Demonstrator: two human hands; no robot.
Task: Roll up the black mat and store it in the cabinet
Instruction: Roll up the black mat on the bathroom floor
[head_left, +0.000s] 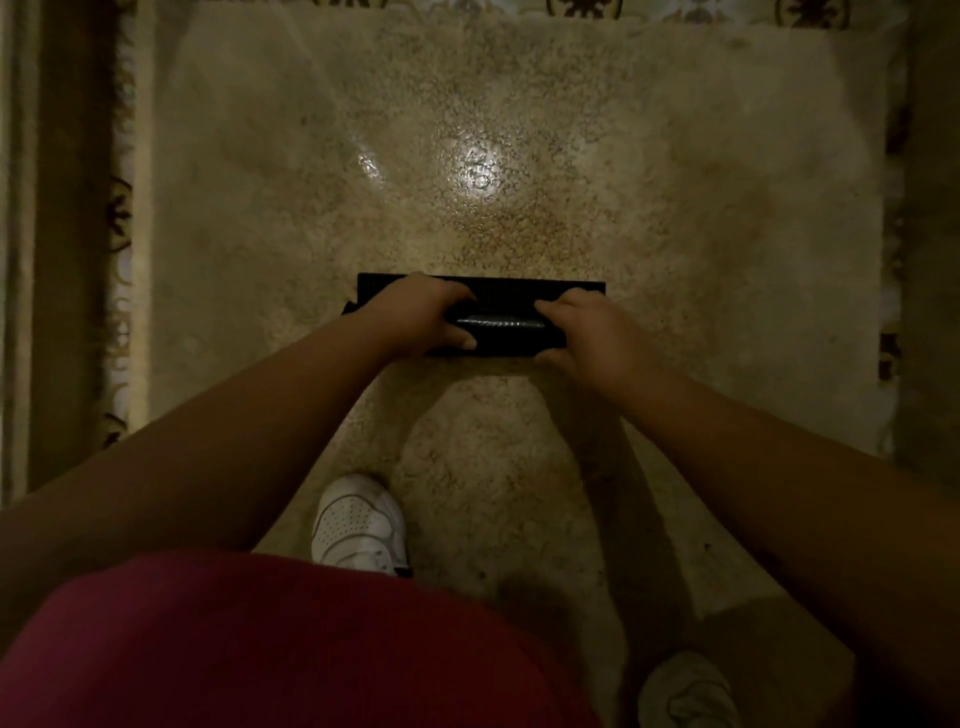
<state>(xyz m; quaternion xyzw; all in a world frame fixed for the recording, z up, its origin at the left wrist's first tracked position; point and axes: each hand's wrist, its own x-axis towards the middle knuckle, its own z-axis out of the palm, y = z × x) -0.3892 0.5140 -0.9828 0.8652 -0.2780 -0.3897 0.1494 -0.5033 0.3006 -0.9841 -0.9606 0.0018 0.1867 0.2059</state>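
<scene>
The black mat (501, 312) lies on the speckled floor as a tight roll, running left to right, with a short flat strip showing along its far edge. My left hand (423, 317) grips the roll's left part, fingers curled over the top and thumb at the near side. My right hand (587, 332) grips the right part the same way. A glossy band of the roll shows between the two hands. No cabinet is in view.
The polished stone floor (467, 171) stretches ahead with a bright light reflection. A patterned tile border (119, 218) runs along the left, top and right. My white shoes (358, 525) stand just behind the roll. A wall or frame (31, 260) lines the left side.
</scene>
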